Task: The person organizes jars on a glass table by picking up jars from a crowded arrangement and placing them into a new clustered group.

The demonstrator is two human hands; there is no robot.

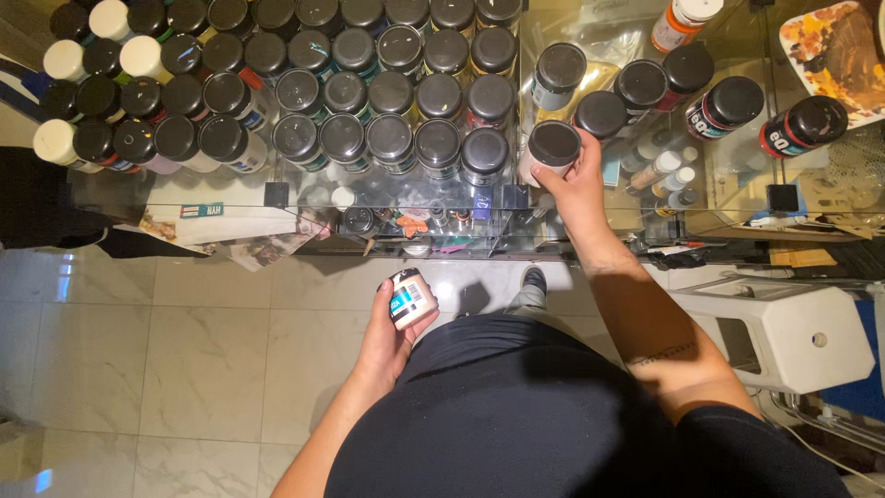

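The right hand is closed around a black-lidded jar with a pale body, fingers wrapped about its side just under the lid, holding it at the near edge of a glass tabletop. That jar sits at the right end of a packed block of black-lidded paint jars, which stand upright in close rows across the glass; the nearest of them, another dark-lidded jar, is just beside it to the left. The left hand is held lower, over the pale marble floor and close to the person's dark clothing, and it grips a small cream-coloured jar with a printed label, tilted so that its side faces up; thumb and fingers close around its lower half. At the far left of the rows stand a few white-lidded jars. To the right of the held jar more black-lidded jars lie or lean on the glass, spaced apart. A paint-smeared palette sits at the top right corner, and a white plastic stool stands on the floor to the right.
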